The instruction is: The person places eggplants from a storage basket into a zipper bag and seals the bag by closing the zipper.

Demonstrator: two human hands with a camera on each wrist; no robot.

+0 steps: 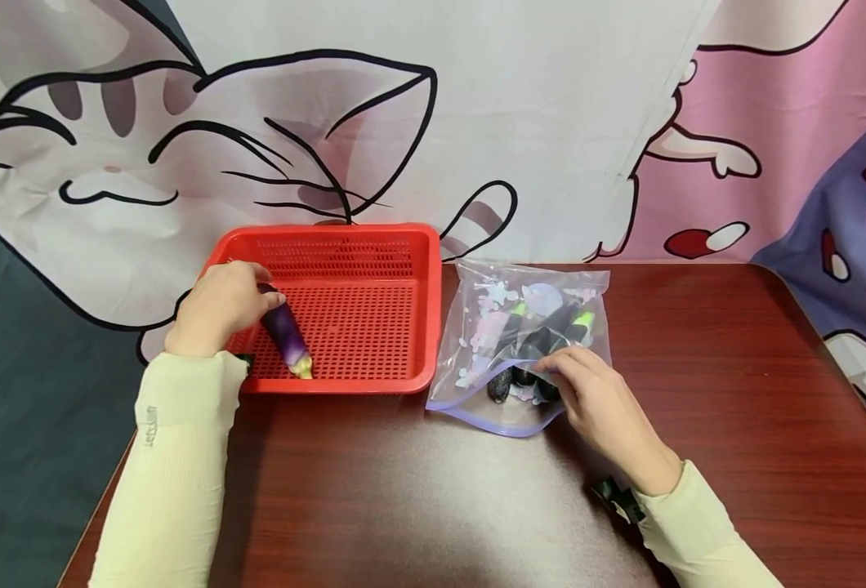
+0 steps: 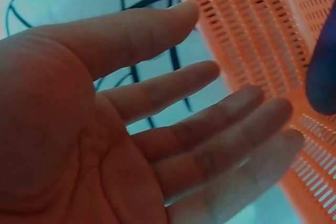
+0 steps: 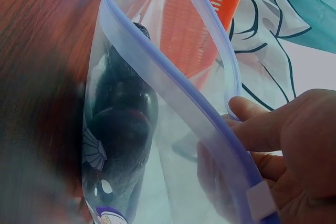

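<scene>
My left hand (image 1: 223,302) is over the left side of the red plastic basket (image 1: 337,385), its fingers spread and fairly straight in the left wrist view. A purple eggplant (image 1: 283,333) with a pale stem end lies slanted in the basket; the fingertips overlap its upper end in the head view, while the left wrist view shows a gap between them. My right hand (image 1: 598,400) pinches the purple-edged mouth of a clear zip bag (image 1: 451,367) and holds it gaping. Inside the bag lie several dark, long vegetables (image 3: 126,108), some with bright green ends.
The basket and bag stand side by side on a brown wooden table (image 1: 374,490), near its back edge. Behind them hangs a cloth (image 1: 551,122) printed with cartoon cats. A white slider (image 3: 261,200) sits on the bag's zip, close to the right hand.
</scene>
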